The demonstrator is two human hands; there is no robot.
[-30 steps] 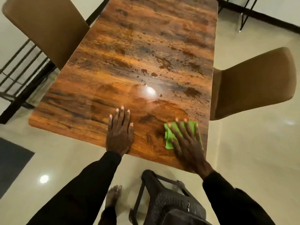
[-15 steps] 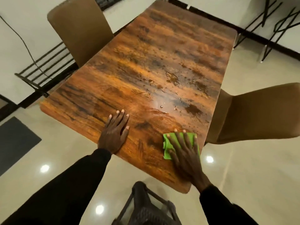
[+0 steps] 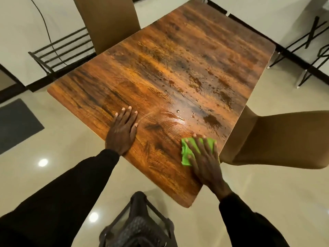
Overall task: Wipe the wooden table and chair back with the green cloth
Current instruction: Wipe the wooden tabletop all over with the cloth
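**Flat right hand presses the green cloth near the counter's corner**

The right hand (image 3: 204,157) lies palm down on the green cloth (image 3: 186,154). Its fingers are straight and slightly spread, pressing the cloth against the wooden counter (image 3: 160,59). The cloth is bunched under the fingers. Green shows just ahead of the fingertips and out on the thumb side, while the heel of the hand rests on bare wood behind it. The hand sits close to the counter's right edge, not far from the nearest corner.

The left hand (image 3: 122,132) lies flat on bare wood, well apart from the right hand, to its left and a little farther out. Its fingers are straight and close together and it holds nothing. Its wrist crosses the counter's near edge. Both arms wear black sleeves (image 3: 71,184).

Ahead of the hands and between them, a wet sheen catches the light, with water droplets (image 3: 178,110) standing on it. More drops and dark wet patches scatter across the wood beyond the right hand. A faint curved streak runs from beside the left hand's fingertips toward the glare.

Just right of the right hand, past the counter's edge, stands a tan chair (image 3: 276,138). A second tan chair (image 3: 106,20) stands far beyond the left hand. Between the forearms, lower down, a dark woven stool (image 3: 138,227) sits on the glossy floor. A dark mat (image 3: 16,123) lies on the floor well left of the left hand.
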